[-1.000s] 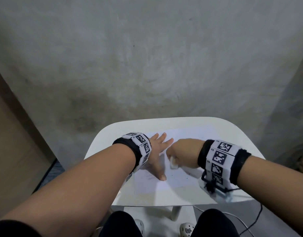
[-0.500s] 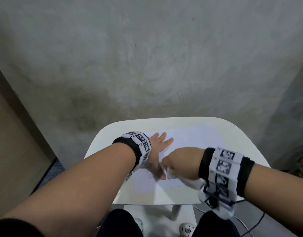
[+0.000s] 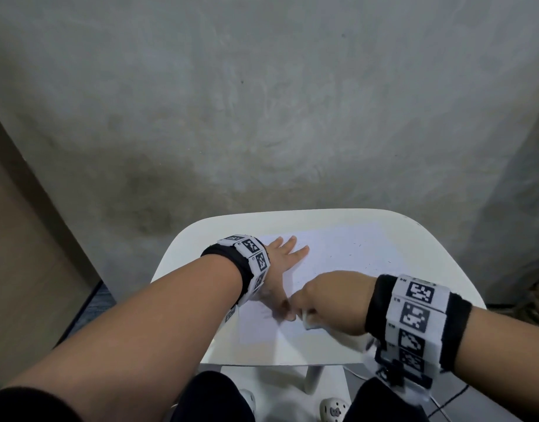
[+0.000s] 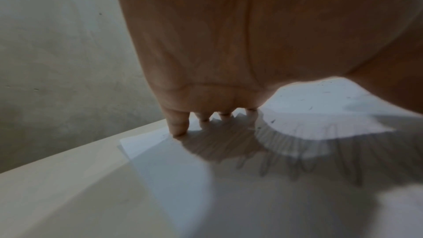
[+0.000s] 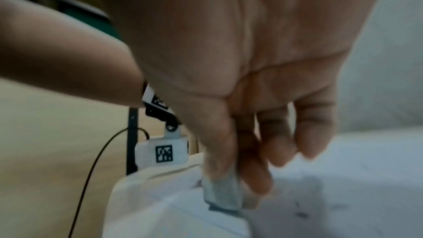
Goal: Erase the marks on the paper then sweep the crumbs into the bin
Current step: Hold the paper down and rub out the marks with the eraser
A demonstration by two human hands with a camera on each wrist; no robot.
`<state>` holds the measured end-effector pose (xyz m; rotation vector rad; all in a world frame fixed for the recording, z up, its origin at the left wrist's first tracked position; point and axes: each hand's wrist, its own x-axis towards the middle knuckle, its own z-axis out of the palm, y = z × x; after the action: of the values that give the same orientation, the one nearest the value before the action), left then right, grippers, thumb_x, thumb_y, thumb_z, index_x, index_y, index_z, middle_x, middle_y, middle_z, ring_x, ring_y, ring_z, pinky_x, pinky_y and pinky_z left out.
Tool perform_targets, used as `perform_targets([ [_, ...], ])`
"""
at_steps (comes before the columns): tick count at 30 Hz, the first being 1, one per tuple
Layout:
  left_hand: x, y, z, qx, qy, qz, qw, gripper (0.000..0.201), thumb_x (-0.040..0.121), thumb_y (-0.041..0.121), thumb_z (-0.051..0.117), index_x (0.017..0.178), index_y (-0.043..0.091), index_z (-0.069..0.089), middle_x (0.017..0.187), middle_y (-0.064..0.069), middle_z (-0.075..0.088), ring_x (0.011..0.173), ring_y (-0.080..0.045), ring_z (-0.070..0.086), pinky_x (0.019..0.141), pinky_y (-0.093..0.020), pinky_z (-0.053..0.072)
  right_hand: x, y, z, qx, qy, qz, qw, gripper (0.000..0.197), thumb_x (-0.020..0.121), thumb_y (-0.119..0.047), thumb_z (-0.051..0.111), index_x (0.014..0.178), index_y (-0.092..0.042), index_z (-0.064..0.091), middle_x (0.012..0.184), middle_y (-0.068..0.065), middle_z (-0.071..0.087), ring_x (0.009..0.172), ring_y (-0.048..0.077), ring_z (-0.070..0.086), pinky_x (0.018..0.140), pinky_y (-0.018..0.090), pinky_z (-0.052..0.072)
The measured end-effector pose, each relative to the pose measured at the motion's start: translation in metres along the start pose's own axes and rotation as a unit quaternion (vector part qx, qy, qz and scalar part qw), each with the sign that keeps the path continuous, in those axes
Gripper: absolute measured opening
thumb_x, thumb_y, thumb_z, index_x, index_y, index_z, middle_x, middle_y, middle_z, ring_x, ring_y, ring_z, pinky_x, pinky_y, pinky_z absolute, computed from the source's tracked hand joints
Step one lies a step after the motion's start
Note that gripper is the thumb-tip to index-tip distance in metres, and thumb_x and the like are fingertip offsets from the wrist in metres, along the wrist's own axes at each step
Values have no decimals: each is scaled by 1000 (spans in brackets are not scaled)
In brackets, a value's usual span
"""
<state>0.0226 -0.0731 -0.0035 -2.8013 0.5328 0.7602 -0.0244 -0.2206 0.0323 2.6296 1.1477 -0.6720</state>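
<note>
White table (image 3: 201,236), grey wall. We press left hand (image 3: 280,263) flat on paper (image 3: 338,251); right hand (image 3: 329,300) pinches eraser (image 5: 223,193). Rub short, light strokes.

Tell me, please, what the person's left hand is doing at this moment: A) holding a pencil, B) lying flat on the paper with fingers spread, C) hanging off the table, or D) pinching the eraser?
B: the left hand lies flat, fingers spread, on the paper; the right hand pinches the eraser.
</note>
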Motion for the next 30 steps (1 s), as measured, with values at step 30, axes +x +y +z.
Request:
perform_targets([
  [30, 5, -4, 2, -20, 8, 2, 1000, 136, 66, 69, 75, 149, 34, -28, 158, 5, -33, 148, -20, -23, 118, -53, -1, 6, 13, -5, -173, 53, 68, 981, 16, 93, -19, 49, 102, -24, 60, 88, -2, 62, 94, 24, 60, 75, 30, 44],
])
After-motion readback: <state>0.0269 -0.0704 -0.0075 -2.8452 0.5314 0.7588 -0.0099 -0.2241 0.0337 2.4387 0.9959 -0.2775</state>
